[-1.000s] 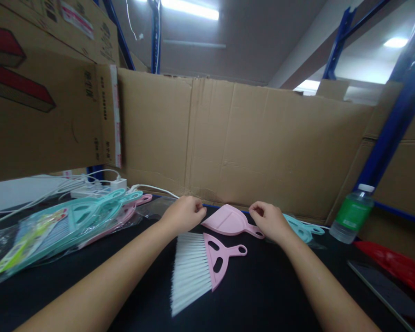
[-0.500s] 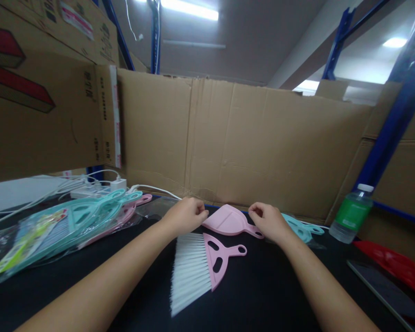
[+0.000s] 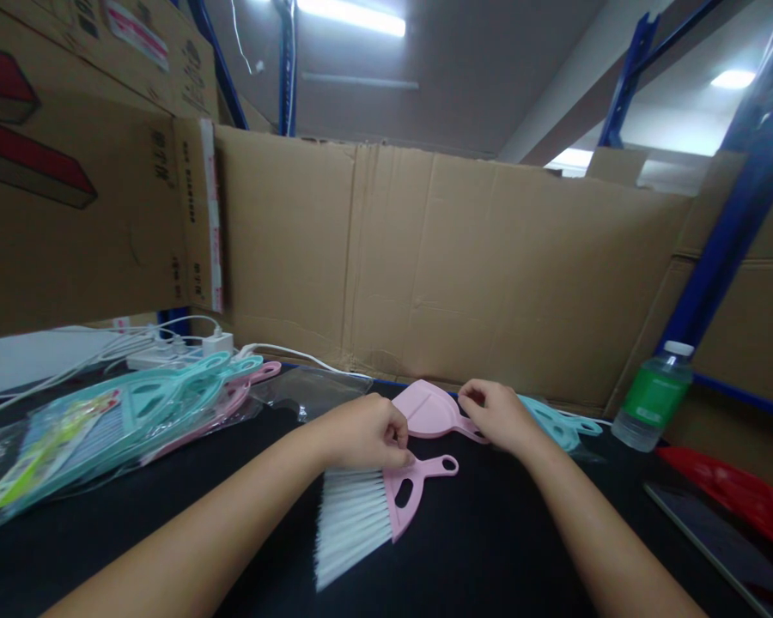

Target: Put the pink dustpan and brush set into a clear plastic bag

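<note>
The left grip [image 3: 364, 432] is clenched over the pink brush [image 3: 386, 502] (white bristles toward the camera); the right grip [image 3: 499, 416] pinches the pink dustpan [image 3: 431, 410] handle.

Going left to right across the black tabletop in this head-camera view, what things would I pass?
Bagged teal and pink brush sets → white power strip → left hand on the pink brush → pink dustpan → right hand → teal pieces → green-labelled bottle → red item.
</note>
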`<state>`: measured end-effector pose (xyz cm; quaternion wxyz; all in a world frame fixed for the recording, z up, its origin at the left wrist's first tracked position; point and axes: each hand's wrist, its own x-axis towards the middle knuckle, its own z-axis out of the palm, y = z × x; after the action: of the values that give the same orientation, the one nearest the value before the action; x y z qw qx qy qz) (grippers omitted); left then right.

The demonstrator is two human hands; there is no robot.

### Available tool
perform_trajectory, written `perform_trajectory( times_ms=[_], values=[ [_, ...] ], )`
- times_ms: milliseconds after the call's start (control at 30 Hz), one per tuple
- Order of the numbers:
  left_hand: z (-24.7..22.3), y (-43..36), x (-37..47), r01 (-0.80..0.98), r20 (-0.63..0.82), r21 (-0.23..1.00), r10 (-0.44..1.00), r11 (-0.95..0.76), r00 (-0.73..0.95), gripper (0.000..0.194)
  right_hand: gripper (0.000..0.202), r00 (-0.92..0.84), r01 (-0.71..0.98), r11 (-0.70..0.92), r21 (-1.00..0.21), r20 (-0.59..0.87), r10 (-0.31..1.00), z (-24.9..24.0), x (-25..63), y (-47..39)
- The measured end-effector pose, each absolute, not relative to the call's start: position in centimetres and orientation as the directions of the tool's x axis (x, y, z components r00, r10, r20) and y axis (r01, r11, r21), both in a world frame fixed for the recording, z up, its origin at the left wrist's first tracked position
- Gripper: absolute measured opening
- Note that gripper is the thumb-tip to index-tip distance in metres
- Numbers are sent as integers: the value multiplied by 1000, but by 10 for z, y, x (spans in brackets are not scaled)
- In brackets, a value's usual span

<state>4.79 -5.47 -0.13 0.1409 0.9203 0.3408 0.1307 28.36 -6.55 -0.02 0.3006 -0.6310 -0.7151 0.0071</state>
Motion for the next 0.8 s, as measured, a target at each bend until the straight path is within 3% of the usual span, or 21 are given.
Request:
perform_trajectory(
  times_ms=[200, 600, 800],
  values=[
    [-7, -60, 53, 628, 120, 236, 663, -742, 739, 30, 18, -22, 900, 198, -389, 413, 911, 0, 284, -66],
    [-10, -63, 56, 674, 81, 179, 694, -716, 715, 29, 17, -24, 912, 177, -369, 383, 923, -2, 285, -64],
    [-7, -76, 66, 718, 7, 115, 723, -687, 691, 32, 32, -76, 954, 113, -277, 143, 987, -10, 289, -63]
  ],
)
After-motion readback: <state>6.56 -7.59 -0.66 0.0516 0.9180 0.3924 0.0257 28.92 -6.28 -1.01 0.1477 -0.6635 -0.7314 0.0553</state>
